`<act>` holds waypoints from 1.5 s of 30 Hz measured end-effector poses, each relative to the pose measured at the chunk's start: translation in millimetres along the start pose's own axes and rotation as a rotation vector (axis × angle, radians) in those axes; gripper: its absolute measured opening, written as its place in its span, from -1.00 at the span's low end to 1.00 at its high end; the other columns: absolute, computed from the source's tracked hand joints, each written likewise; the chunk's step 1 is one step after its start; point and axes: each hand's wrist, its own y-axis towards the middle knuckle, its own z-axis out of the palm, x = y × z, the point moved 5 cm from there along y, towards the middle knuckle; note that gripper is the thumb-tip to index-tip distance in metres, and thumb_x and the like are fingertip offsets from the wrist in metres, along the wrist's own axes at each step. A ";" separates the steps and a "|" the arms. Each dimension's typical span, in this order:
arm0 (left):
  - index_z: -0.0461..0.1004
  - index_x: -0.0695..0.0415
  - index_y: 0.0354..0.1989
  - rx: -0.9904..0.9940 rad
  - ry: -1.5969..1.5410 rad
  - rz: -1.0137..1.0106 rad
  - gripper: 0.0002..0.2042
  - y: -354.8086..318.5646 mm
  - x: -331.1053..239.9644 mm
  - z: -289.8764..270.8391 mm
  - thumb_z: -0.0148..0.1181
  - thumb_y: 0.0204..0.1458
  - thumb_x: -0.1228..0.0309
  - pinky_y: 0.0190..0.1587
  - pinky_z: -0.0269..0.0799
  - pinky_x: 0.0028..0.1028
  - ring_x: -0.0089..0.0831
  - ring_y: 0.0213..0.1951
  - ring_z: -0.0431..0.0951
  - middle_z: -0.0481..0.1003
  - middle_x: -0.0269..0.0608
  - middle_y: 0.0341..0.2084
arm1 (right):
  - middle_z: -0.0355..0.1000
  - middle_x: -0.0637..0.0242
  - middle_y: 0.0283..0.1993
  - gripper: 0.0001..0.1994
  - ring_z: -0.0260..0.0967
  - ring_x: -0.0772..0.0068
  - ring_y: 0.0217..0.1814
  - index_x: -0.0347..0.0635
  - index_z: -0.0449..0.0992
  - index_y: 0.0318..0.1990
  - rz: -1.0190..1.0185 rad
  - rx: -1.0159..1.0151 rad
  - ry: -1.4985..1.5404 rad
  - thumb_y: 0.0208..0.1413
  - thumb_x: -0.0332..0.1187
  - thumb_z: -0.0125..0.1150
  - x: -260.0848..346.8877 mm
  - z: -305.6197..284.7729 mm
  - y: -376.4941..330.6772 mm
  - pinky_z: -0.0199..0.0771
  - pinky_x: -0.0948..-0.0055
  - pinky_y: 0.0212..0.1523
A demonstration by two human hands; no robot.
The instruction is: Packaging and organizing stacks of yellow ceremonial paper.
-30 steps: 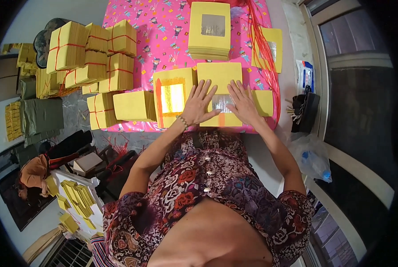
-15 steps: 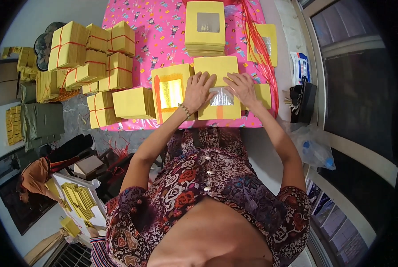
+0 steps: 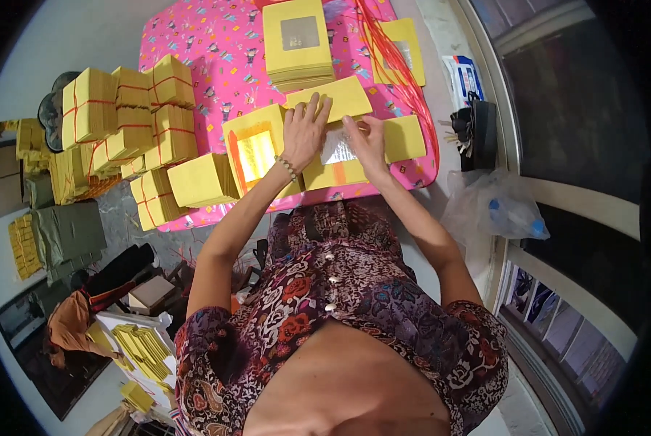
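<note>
A thick stack of yellow paper (image 3: 297, 43) stands toward the far edge of the pink table (image 3: 220, 80), and a yellow sheet (image 3: 329, 176) lies at its near edge. There the left hand (image 3: 305, 132) rests on the sheet, fingers extended, gripping nothing; the right hand (image 3: 370, 144), fingers bent, is beside its silver square (image 3: 338, 149), grip unclear.

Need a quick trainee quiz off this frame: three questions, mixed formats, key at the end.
1. Multiple choice. Which wrist wears the beaded bracelet?
A) left
B) right
C) both

2. True or false. The tall yellow stack with a silver square on top stands farther from the wearer's body than the left hand and right hand.

3. Fill in the blank. Cross-tied yellow bundles to the left of both hands are bound in the colour ____.

Key
1. A
2. True
3. Red
</note>
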 end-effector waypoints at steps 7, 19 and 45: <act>0.21 0.05 0.35 -0.031 -0.124 0.086 -0.36 8.1 -41.8 -8.5 0.13 0.01 0.35 0.11 0.25 -0.25 -0.18 0.13 0.33 0.27 -0.06 0.25 | 0.46 0.37 -0.12 -0.76 0.45 0.55 -0.20 -0.21 0.42 0.00 0.183 0.032 0.288 0.29 -0.30 0.15 -6.2 -23.2 7.9 0.54 0.45 -0.15; 0.17 0.03 0.37 0.131 -0.495 -0.006 -0.27 -70.2 -50.1 9.0 0.32 -0.02 0.27 0.23 0.16 -0.09 -0.02 0.22 0.22 0.21 0.02 0.24 | 0.46 0.36 -0.02 -0.71 0.46 0.54 -0.12 -0.19 0.37 0.14 0.020 -0.263 0.026 0.33 -0.33 0.06 -72.7 -188.0 -10.8 0.55 0.49 -0.13; 0.15 0.12 0.36 0.271 -0.524 0.039 -0.20 -74.1 -59.3 11.4 0.37 -0.08 0.22 0.30 0.12 -0.08 0.05 0.29 0.15 0.17 0.07 0.28 | 0.53 -0.01 -0.24 -0.66 0.55 0.14 -0.23 -0.46 0.42 -0.08 0.038 -0.517 -0.409 0.15 -0.30 0.16 -161.0 -175.6 32.4 0.57 0.20 -0.30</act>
